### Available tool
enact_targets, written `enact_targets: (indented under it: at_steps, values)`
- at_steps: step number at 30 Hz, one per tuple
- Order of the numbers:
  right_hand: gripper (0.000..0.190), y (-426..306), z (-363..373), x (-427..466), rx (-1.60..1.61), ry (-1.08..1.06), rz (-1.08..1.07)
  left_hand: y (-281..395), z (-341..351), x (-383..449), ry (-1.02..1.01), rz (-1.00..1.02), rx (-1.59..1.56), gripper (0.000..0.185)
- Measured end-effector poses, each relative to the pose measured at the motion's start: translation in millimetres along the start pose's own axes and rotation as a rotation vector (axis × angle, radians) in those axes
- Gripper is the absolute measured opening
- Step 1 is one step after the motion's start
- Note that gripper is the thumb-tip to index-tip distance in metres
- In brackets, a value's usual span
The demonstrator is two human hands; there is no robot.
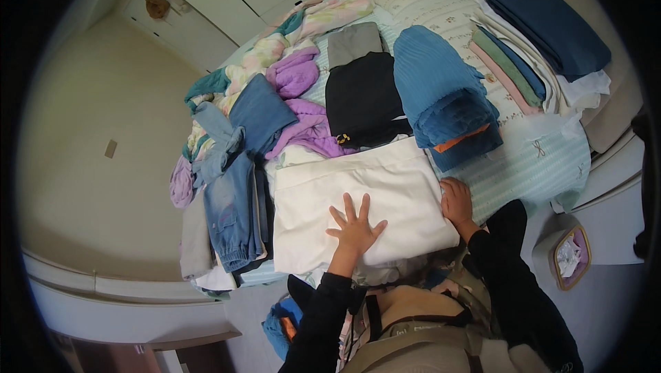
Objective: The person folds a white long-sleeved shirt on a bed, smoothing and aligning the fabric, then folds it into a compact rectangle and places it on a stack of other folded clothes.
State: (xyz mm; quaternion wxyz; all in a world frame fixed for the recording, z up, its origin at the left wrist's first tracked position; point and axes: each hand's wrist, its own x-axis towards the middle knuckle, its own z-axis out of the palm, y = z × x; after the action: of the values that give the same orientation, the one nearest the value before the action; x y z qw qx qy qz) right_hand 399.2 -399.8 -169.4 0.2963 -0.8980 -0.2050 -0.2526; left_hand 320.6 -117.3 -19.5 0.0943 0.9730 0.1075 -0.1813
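A folded white cloth (315,202) lies at the near edge of the bed, directly before me. My left hand (356,231) rests flat on it with the fingers spread. At the cloth's right edge is my right hand (456,202), its fingers bent against the side; whether they pinch the fabric I cannot tell. Behind the white cloth sits a folded black garment (361,99) with a small yellow mark. A rolled blue ribbed blanket (439,83) with some orange showing stands to the right of it.
Folded jeans (232,218) and a purple cloth (304,125) lie to the left. A stack topped by dark blue fabric (547,32) is at the far right, near a floral pillow (423,1). A waste bin (573,257) and a blue cloth (276,329) are on the floor.
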Motion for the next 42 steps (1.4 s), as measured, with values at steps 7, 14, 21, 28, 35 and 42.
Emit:
enact_targets:
  at_steps: [7, 14, 21, 28, 35, 42]
  values:
    - [0.037, 0.1, 1.8, 0.2, -0.017, -0.026, 0.020, -0.8, 2.8, -0.3, -0.001, 0.003, 0.070, 0.091]
    - [0.036, 0.2, 0.8, 0.9, -0.010, -0.029, 0.007, 3.1, -3.7, 2.6, -0.078, -0.009, 0.131, 0.093]
    - [0.036, 4.2, 4.6, 0.1, 0.029, -0.025, 0.016, 4.0, -3.7, 3.5, -0.081, -0.021, 0.116, 0.095]
    - [0.036, -1.4, -0.8, 0.7, 0.010, 0.029, 0.008, 2.7, 0.2, 2.7, -0.062, -0.008, 0.090, 0.096]
    - [0.037, -3.9, -4.7, 3.6, 0.039, 0.043, 0.010, 1.4, 3.4, 2.8, -0.030, -0.012, 0.090, 0.095]
    - [0.038, -4.0, -3.8, 2.2, 0.018, 0.028, 0.016, 0.4, 3.4, 1.7, -0.016, 0.006, 0.075, 0.095]
